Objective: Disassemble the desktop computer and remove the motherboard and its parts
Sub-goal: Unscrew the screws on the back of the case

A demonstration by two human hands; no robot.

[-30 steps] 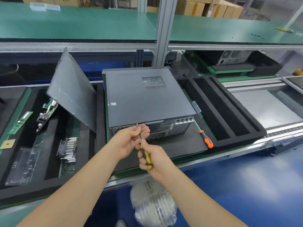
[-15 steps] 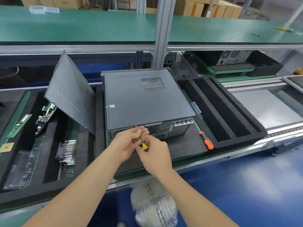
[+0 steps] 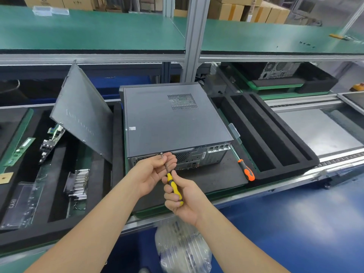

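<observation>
– Right hand (image 3: 185,198) is wrapped tight round the yellow grip of the screwdriver (image 3: 174,189). The left hand (image 3: 149,170) pinches its shaft up by the tip, steadying it on a screw (image 3: 161,154) at the top rear edge of the computer (image 3: 173,123).
– Where's the box sit?
– Flat on the black pad (image 3: 212,174), back face toward the pad's near edge, not yet opened. Orange screwdriver (image 3: 247,171) lies by the near right corner.
– How'd it handle?
– Steel shell, so prob. heavy & stiff, shouldn't budge under the driver. I'd lift it w/ both hands under the long sides. Screw's tiny, likely slippery, easy to drop, so fingertips on the head.
– Any change vs. half a sec ago?
– Right hand's pulled back toward the person, so more handle shows now. Left hand & computer are in the same spot.
</observation>
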